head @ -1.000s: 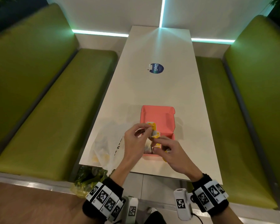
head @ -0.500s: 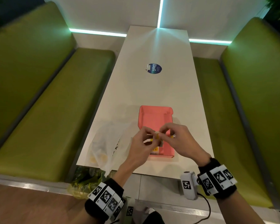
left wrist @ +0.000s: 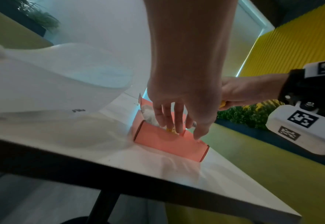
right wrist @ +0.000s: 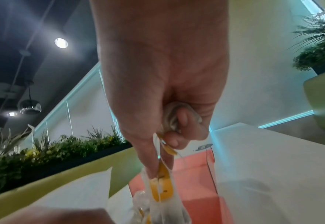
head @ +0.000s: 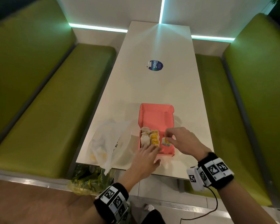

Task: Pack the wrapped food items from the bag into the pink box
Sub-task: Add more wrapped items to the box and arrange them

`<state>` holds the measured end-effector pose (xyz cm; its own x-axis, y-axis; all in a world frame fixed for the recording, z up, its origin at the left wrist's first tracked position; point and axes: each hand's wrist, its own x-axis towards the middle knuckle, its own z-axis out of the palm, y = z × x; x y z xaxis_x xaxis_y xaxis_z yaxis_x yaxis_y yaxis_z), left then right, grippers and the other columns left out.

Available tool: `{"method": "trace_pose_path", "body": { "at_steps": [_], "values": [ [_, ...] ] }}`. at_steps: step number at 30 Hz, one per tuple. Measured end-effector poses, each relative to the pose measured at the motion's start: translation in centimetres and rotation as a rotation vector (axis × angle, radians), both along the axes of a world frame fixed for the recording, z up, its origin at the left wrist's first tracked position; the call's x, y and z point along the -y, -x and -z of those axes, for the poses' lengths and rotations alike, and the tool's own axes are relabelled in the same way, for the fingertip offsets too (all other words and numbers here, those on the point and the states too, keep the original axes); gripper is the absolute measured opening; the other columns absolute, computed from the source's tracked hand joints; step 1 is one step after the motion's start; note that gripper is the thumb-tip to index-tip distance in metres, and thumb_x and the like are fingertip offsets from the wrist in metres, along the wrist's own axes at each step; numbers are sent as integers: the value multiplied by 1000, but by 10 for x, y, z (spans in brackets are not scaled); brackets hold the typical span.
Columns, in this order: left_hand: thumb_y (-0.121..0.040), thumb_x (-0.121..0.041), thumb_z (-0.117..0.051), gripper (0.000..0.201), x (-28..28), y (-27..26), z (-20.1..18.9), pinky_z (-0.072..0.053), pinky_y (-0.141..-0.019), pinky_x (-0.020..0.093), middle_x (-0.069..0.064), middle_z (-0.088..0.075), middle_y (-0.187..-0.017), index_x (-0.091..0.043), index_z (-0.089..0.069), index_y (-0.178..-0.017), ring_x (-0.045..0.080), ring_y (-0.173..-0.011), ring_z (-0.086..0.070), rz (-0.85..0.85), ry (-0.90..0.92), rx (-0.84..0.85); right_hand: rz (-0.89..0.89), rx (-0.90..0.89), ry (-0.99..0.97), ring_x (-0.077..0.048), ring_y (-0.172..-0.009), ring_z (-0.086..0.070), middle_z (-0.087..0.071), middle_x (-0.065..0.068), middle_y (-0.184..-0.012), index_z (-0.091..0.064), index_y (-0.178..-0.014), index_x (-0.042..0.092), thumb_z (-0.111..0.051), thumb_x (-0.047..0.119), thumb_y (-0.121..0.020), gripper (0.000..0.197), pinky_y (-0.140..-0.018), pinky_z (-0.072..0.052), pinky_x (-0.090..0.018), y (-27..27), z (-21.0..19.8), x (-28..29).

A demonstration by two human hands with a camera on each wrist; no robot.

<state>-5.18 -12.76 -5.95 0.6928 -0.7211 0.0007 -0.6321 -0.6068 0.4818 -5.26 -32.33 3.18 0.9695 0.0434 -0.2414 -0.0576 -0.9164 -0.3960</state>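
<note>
The pink box (head: pixel 155 116) lies with its lid up near the table's front edge. Several wrapped food items (head: pixel 149 137) with yellow labels fill its left side. My right hand (head: pixel 179 139) pinches another wrapped item (head: pixel 166 142) by its top and holds it low inside the right half of the box; in the right wrist view this item (right wrist: pixel 160 189) hangs from my fingers over the box (right wrist: pixel 192 181). My left hand (head: pixel 146 156) has straight fingers that touch the packed items at the box's front wall (left wrist: pixel 167 142). The white plastic bag (head: pixel 109 143) lies left of the box.
A long white table (head: pixel 152 88) with a round blue sticker (head: pixel 155 65) runs between two green benches (head: pixel 44 110). A bag of greens (head: pixel 89 178) lies on the floor under the table's front left corner. A cable hangs from my right wrist.
Both hands were together over the box holding one wrapped item. Now they have parted: the right hand lowered the item into the box's right side, the left dropped to the front edge.
</note>
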Motion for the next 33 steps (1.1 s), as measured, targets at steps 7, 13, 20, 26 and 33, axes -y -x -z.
{"method": "trace_pose_path", "body": {
  "at_steps": [7,13,20,26,33],
  "values": [
    [-85,-30,-68,40,-6,10,11,-51,-99,48,3,-60,-127,-16,-60,-121,31,-115,-56,-22,-29,119,-19,-118,80,-21,-85,-58,-63,6,-90,-52,-85,30,-56,25,-93,11,-66,-40,-32,-23,37,-1],
    [-88,-32,-64,38,-5,11,8,-47,-104,50,5,-57,-131,-15,-60,-122,34,-121,-52,-20,-67,111,92,17,102,-24,-86,-59,-52,5,-97,-59,-98,21,-50,27,-99,11,-72,-51,-40,-27,54,-6],
    [-94,-38,-56,39,1,11,3,-45,-105,47,5,-56,-131,-15,-58,-125,31,-124,-48,-19,-141,66,121,87,184,-22,-88,-62,-58,4,-102,-59,-105,20,-46,29,-102,16,-66,-49,-34,-28,63,-7],
    [-96,-41,-53,40,6,11,-2,-46,-100,44,4,-52,-135,-17,-55,-127,30,-125,-45,-15,-188,41,108,109,261,-24,-83,-63,-56,1,-106,-55,-110,19,-50,25,-101,12,-59,-40,-30,-29,66,-8],
    [-93,-42,-57,41,6,11,0,-52,-93,43,4,-57,-130,-18,-56,-126,31,-120,-52,-17,-145,82,129,135,155,-24,-92,-62,-56,0,-112,-55,-117,16,-54,28,-99,22,-65,-44,-32,-24,58,-12]
  ]
}}
